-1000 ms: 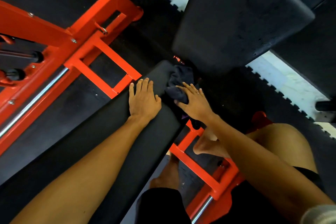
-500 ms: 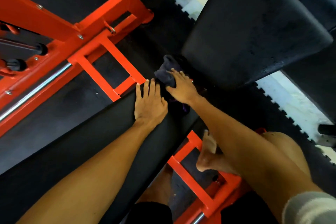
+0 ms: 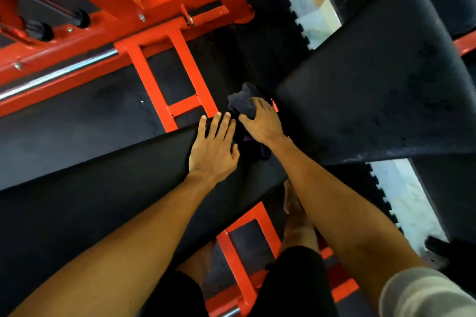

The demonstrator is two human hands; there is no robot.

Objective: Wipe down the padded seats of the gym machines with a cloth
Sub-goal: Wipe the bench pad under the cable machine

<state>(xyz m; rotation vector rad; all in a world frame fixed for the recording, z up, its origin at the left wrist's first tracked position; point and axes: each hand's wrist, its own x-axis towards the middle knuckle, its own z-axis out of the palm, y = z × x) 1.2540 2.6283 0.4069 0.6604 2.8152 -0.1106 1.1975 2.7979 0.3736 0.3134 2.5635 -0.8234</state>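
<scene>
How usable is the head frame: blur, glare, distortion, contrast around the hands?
Head view: left hand and right hand fairly sharp; the dark cloth barely separates from the black pad in the dim light; a glare streak runs along the chrome bar; the grey sleeve at bottom right is blurred; wide-angle stretch toward the edges.

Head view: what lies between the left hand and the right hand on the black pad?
A narrow strip of black pad and a trailing fold of the dark cloth held by the right hand, seen in the head view.
</scene>
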